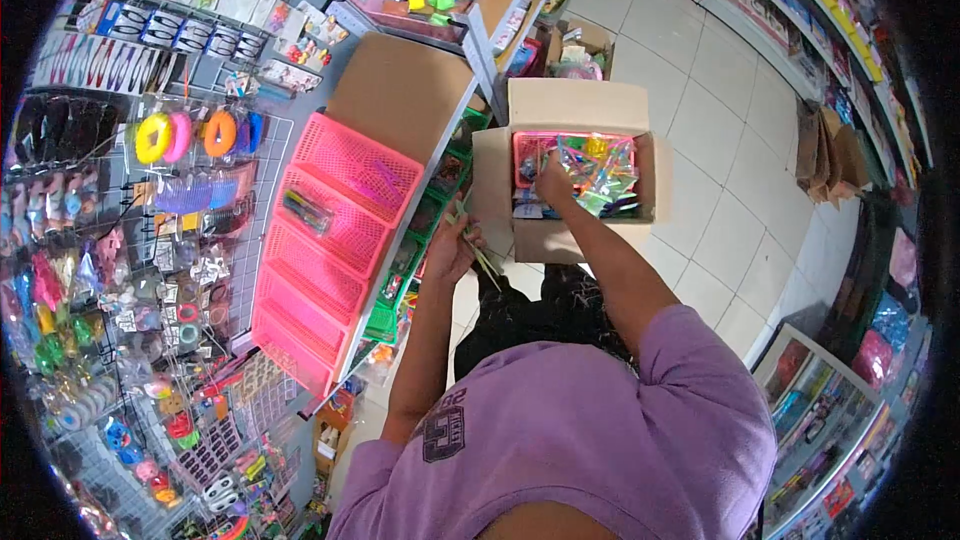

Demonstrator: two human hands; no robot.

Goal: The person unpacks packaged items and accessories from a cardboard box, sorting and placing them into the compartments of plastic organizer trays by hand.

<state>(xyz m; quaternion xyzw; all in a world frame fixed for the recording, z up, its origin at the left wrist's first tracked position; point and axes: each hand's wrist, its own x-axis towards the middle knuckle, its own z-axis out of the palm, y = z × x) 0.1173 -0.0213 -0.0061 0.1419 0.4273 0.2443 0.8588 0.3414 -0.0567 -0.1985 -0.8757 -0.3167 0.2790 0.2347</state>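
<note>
Left hand (452,248) grips thin pale-green strips (486,262) beside the open brown cardboard box (578,107); right hand (553,182) is inside by shiny multicoloured packets (612,172), grip hidden. A slack left hold could scatter those strips!

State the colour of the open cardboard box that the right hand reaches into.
The cardboard box is light brown, best seen in the head view.

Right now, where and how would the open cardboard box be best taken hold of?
Probably low on the cardboard box, at two opposite walls, coming from beneath the left and right flaps: its opening faces up, the flaps spread outward, and packets crowd the inside.
</note>
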